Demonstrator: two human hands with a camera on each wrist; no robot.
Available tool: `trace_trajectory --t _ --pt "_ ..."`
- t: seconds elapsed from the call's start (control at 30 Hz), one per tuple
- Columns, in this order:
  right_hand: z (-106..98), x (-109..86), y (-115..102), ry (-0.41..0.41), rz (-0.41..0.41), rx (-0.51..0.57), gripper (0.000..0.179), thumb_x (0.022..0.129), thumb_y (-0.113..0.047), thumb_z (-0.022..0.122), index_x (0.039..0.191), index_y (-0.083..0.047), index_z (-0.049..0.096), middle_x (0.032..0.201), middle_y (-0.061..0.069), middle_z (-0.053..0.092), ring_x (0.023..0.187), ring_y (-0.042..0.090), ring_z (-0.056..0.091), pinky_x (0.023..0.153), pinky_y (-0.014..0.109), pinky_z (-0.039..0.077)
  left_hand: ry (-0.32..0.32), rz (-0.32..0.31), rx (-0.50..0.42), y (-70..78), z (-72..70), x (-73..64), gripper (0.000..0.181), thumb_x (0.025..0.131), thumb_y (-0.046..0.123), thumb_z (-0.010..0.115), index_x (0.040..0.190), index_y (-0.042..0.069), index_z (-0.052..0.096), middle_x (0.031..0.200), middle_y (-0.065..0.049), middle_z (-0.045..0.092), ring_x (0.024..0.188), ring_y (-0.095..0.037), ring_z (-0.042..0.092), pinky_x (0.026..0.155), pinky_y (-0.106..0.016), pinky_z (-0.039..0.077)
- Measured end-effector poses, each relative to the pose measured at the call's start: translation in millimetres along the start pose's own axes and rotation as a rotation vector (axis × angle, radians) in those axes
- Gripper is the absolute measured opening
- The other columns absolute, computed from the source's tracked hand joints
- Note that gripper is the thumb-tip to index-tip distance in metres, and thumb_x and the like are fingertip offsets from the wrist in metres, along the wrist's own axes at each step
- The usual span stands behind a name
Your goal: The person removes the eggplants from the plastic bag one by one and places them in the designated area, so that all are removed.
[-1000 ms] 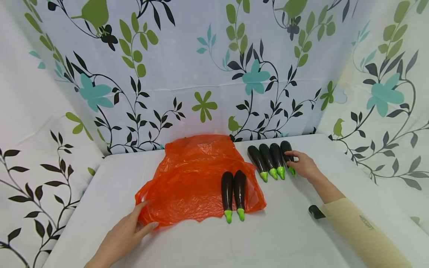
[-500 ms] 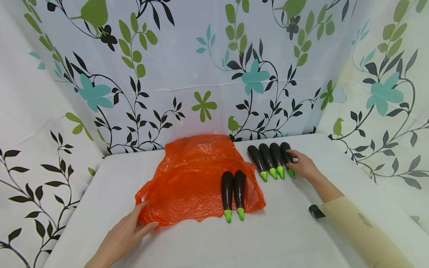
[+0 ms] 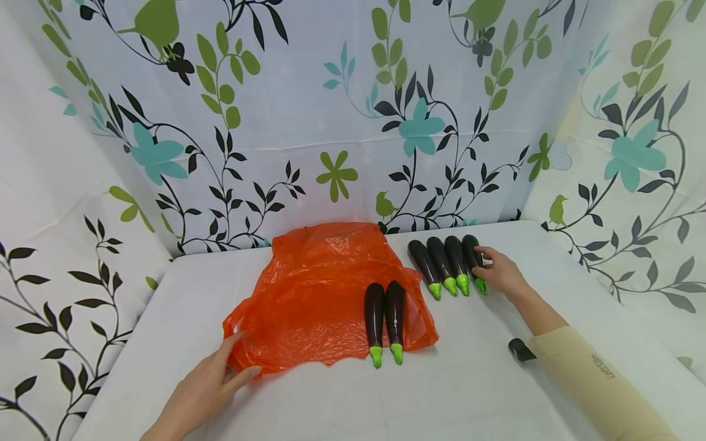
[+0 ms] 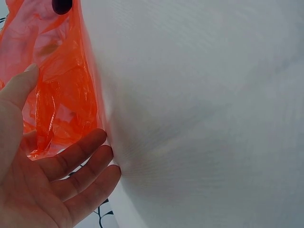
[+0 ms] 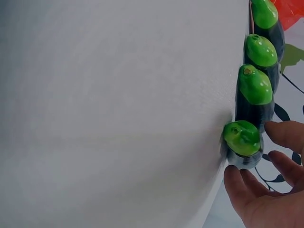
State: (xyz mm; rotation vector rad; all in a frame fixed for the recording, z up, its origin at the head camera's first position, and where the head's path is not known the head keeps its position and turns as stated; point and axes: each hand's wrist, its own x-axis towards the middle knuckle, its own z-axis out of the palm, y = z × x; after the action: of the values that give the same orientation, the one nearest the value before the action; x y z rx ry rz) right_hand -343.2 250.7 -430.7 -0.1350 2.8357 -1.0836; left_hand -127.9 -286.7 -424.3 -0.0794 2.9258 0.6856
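Several dark purple eggplants with bright green stems lie side by side at the back right of the table. My right hand (image 3: 501,272) holds the rightmost eggplant (image 3: 471,254) from its right side. In the right wrist view, the thumb is by the eggplant's green stem end (image 5: 242,137) and the fingers are along its other side. An orange plastic bag (image 3: 309,318) lies spread out in the middle. Two more eggplants, a left one (image 3: 374,315) and a right one (image 3: 394,312), rest on its right part. My left hand (image 3: 201,389) is at the bag's near left corner, fingers spread and relaxed.
A white cloth (image 3: 342,404) covers the table. Patterned fabric (image 3: 287,110) with leaves, flowers and birds stands behind and at both sides. A small black object (image 3: 520,350) sits at the beige right sleeve (image 3: 595,380).
The rightmost eggplant has shifted very slightly toward the near side with my right hand at it. My left hand, the bag and the other eggplants stay put.
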Motion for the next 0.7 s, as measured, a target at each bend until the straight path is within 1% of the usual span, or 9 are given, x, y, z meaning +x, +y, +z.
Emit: trace_trajectory --t 0.17,0.33,0.43,0.57,0.7 --pt "-2 -3.8 -7 0.023 0.009 0.001 0.061 0.099 -0.017 0.055 0.151 -0.001 0.027 0.149 0.034 0.026 0.132 0.05 0.036 0.1 0.058 0.041 0.0 -0.004 -0.001 0.4 -0.3 -0.4 0.084 0.084 0.061 0.066 0.144 0.009 0.037 0.091 0.0 0.058 0.081 -0.016 0.055 0.072 -0.041 0.054" --pt "-6 -14.9 -24 0.054 -0.039 0.009 0.062 0.099 -0.022 0.056 0.151 -0.003 0.028 0.15 0.031 0.03 0.132 0.047 0.038 0.098 0.058 0.043 0.002 -0.009 -0.005 0.5 -0.3 0.1 0.084 0.084 0.06 0.067 0.143 0.008 0.037 0.091 0.0 0.059 0.081 -0.016 0.055 0.071 -0.041 0.054" --pt "-8 -26.6 -36 0.059 -0.07 0.017 0.064 0.099 -0.027 0.058 0.151 -0.005 0.029 0.15 0.028 0.032 0.132 0.046 0.04 0.098 0.058 0.043 0.004 -0.006 -0.006 0.4 -0.2 0.4 0.083 0.084 0.059 0.067 0.143 0.008 0.038 0.091 0.0 0.059 0.081 -0.015 0.055 0.071 -0.041 0.055" --pt "-9 -46.7 -53 0.061 -0.097 0.039 0.067 0.098 -0.038 0.059 0.152 -0.008 0.031 0.151 0.025 0.034 0.133 0.043 0.041 0.097 0.058 0.044 0.004 -0.005 -0.005 0.3 -0.1 0.8 0.083 0.084 0.059 0.067 0.143 0.008 0.038 0.09 0.0 0.059 0.08 -0.015 0.055 0.07 -0.039 0.054" --pt "-8 -68.6 -73 0.067 -0.14 0.066 0.068 0.096 -0.043 0.06 0.151 -0.011 0.035 0.149 0.021 0.039 0.131 0.04 0.043 0.094 0.055 0.048 0.003 -0.006 -0.003 0.5 -0.2 0.9 0.084 0.083 0.059 0.067 0.143 0.008 0.038 0.088 0.001 0.058 0.078 -0.015 0.054 0.068 -0.036 0.052"
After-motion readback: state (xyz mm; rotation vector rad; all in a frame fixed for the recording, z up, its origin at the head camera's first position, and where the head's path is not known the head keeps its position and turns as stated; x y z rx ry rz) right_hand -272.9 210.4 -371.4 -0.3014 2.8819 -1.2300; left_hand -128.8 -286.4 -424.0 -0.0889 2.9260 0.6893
